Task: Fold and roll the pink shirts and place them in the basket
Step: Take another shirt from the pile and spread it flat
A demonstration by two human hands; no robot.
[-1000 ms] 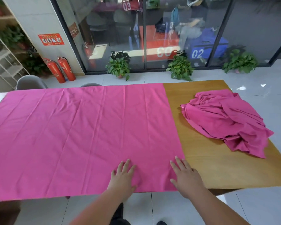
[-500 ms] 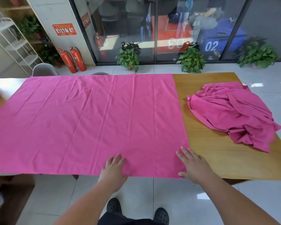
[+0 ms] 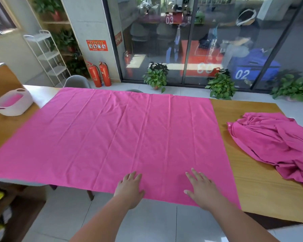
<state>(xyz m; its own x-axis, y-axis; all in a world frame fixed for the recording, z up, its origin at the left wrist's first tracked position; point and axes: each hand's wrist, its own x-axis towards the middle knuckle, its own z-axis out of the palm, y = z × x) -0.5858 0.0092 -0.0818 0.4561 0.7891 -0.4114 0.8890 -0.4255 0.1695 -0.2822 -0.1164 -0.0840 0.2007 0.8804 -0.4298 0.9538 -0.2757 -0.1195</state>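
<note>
Both grips are flat, fingers spread, holding nothing: left grip (image 3: 129, 189) and right grip (image 3: 202, 189) press the flat pink cloth (image 3: 121, 137) at the wooden table's (image 3: 252, 189) near edge. The crumpled pink shirt (image 3: 273, 142) lies at the right end, well apart. Long axis: far-left to near-right, buttoned edge facing the cloth. Risk: the cloth overhangs the edge, so a dragging palm could slide it off.

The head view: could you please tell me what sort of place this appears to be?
Probably an office or lab workspace, not a home: glass partitions look onto numbered tables, one marked 02, and two red fire extinguishers stand below a wall notice.
</note>
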